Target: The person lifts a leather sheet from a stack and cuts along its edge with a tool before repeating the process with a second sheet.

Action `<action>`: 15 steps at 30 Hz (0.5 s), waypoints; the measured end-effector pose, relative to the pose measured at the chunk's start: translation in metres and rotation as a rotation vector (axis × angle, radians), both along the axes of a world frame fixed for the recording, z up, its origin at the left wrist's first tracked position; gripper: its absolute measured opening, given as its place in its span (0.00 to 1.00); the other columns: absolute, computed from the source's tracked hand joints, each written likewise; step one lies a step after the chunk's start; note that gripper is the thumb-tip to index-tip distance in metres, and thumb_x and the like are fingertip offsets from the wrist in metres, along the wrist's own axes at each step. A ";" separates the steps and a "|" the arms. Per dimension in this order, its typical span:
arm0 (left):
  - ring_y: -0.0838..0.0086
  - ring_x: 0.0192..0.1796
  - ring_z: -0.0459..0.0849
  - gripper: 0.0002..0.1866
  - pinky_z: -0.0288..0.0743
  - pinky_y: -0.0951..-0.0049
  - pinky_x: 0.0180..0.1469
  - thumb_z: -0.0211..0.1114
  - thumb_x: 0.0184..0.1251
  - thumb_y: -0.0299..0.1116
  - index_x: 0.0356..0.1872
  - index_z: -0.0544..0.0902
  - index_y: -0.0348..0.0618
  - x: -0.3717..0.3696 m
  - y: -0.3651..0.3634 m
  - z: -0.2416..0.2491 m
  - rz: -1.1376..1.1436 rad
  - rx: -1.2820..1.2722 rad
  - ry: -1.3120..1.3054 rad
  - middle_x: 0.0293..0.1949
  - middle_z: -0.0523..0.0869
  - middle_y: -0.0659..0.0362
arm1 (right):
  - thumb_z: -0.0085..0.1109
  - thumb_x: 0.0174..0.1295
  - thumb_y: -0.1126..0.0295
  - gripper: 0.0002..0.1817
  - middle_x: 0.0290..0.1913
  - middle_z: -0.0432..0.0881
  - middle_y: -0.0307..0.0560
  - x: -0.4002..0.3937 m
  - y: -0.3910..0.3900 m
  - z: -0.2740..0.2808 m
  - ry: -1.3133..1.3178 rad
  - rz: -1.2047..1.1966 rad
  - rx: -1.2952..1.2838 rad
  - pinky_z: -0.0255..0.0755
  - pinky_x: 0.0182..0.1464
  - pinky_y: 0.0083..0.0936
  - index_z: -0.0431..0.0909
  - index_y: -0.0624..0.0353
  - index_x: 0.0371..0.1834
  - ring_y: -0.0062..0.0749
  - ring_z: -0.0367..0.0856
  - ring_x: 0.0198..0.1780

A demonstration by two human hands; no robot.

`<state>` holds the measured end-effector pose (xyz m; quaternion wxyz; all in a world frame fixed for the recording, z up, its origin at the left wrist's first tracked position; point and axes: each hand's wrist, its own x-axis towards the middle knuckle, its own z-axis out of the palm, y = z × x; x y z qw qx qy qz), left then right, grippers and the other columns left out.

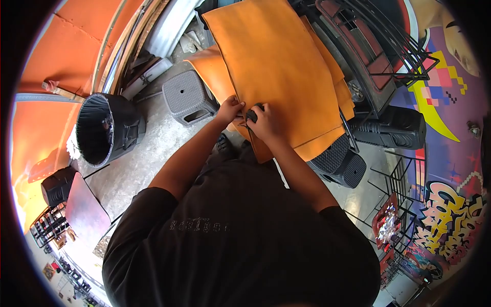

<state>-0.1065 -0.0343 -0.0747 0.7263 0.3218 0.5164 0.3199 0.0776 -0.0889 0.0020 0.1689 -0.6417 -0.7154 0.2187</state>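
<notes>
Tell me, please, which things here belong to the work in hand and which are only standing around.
Apparently in the work:
orange sheet, left hand at its edge
black object in right hand

Apparently only around:
grey stool, left side
bin

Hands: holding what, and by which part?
The right hand holds a small black object, exact part hidden. The left hand is at the top orange sheet; hold unclear.
</notes>
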 end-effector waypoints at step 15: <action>0.66 0.40 0.91 0.12 0.88 0.63 0.39 0.63 0.80 0.33 0.54 0.72 0.41 0.002 -0.002 0.008 0.002 0.016 -0.113 0.45 0.88 0.56 | 0.73 0.54 0.60 0.22 0.54 0.75 0.58 0.035 0.002 -0.001 -0.184 -0.092 0.011 0.78 0.54 0.51 0.83 0.52 0.53 0.61 0.80 0.53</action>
